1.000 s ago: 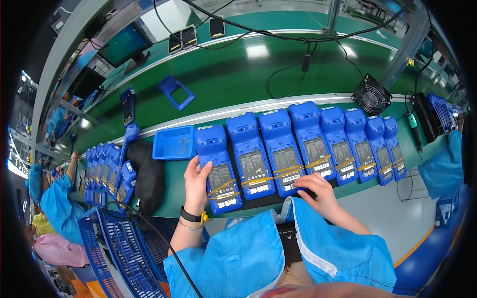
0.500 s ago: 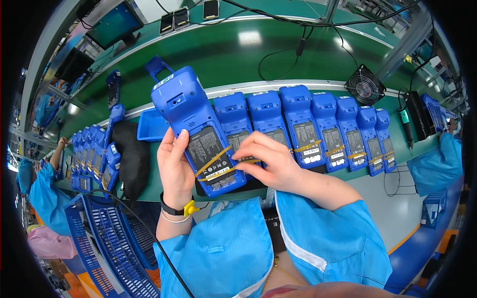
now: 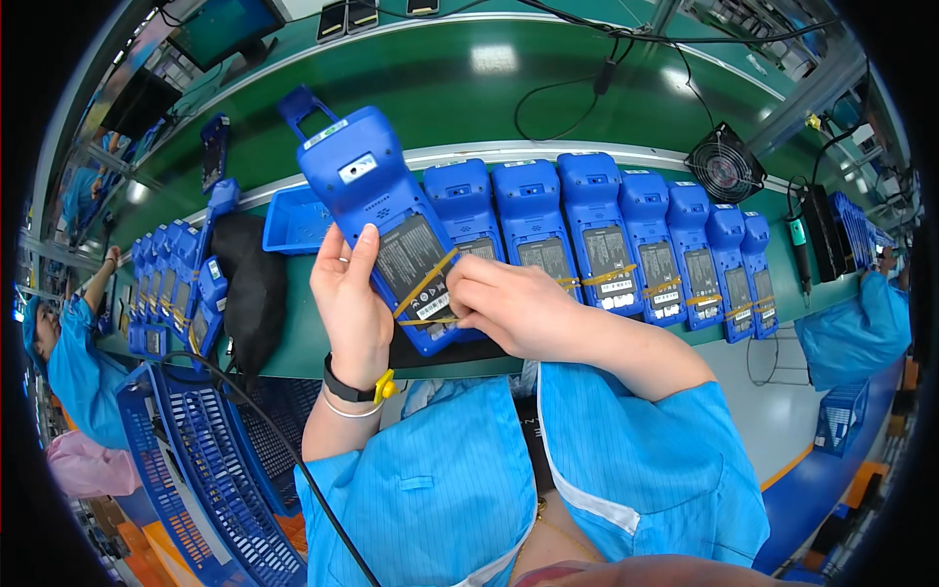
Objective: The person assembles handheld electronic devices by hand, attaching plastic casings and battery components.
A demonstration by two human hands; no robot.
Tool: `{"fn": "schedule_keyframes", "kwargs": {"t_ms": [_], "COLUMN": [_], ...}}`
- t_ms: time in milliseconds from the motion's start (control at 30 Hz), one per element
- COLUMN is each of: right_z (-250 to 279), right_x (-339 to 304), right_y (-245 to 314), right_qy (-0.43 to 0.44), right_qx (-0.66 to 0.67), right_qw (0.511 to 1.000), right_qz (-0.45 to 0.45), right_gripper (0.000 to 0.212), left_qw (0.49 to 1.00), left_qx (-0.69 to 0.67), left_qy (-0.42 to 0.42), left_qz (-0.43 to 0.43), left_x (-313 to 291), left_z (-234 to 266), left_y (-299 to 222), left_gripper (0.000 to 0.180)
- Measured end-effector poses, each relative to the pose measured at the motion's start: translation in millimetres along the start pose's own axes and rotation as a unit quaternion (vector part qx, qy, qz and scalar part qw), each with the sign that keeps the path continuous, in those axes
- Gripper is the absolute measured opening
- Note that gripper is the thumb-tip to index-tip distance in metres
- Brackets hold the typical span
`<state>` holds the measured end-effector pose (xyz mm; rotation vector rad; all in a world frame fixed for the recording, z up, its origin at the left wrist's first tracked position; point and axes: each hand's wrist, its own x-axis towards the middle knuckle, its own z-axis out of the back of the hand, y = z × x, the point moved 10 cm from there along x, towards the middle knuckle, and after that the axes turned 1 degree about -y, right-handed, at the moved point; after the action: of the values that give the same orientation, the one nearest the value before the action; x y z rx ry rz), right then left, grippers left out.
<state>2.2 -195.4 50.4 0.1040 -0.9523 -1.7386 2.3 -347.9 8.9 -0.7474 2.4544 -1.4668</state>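
Note:
My left hand (image 3: pixel 349 293) is closed round the left edge of a blue handheld terminal (image 3: pixel 364 174), its back turned up and tilted. A black battery (image 3: pixel 411 256) fills the open bay in its back. Over the battery's lower part stretches a tan rubber band (image 3: pixel 426 286), crossing in two strands. At the terminal's lower right edge, my right hand (image 3: pixel 514 303) pinches the band with bent fingers, which partly hide it. To the right, a row of similar blue terminals (image 3: pixel 593 191) leans with backs up and rubber bands across their batteries.
A blue tray (image 3: pixel 293 217) stands behind my left hand, beside a black bag-like thing (image 3: pixel 252 284). More terminals (image 3: pixel 176 279) line the left. A fan (image 3: pixel 725 168) and a green-handled tool (image 3: pixel 799 240) sit at right. Blue crates (image 3: pixel 210 460) stand lower left; co-workers (image 3: pixel 73 367) are at the sides.
My right hand's fingers have closed in at the terminal's lower right edge, where they were more spread before. The terminal stays in my left hand, and the whole view has shifted slightly.

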Motion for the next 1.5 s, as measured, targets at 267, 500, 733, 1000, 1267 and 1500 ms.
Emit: {"fn": "schedule_keyframes", "kwargs": {"t_ms": [267, 500, 733, 1000, 1267, 1500], "right_z": [4, -22, 49, -1, -35, -34], "right_x": [-23, -11, -24, 39, 69, 46], "right_y": [-23, 24, -86, -90, -120, -64], "right_qy": [-0.024, -0.086, -0.246, -0.081, -0.062, -0.004], "right_qx": [0.035, -0.002, 0.543, 0.338, 0.149, 0.34], "right_qw": [0.991, 0.996, 0.778, 0.913, 0.962, 0.92], "right_qz": [-0.127, 0.031, -0.198, -0.214, -0.22, -0.196], "right_gripper": [0.014, 0.011, 0.002, 0.013, 0.023, 0.057], "left_qw": [0.992, 0.987, 0.991, 0.985, 0.993, 0.995], "left_qx": [-0.066, -0.111, -0.067, -0.121, -0.069, -0.068], "left_qy": [-0.104, -0.119, -0.104, -0.099, -0.065, -0.065], "left_qz": [-0.024, -0.016, -0.059, 0.078, 0.067, 0.031], "left_x": [17, 25, 17, 3, -6, 7], "left_z": [35, 34, 75, 96, 71, 45], "left_y": [-4, -9, -35, -22, -21, -7], "left_gripper": [0.019, 0.018, 0.019, 0.02, 0.021, 0.021]}}
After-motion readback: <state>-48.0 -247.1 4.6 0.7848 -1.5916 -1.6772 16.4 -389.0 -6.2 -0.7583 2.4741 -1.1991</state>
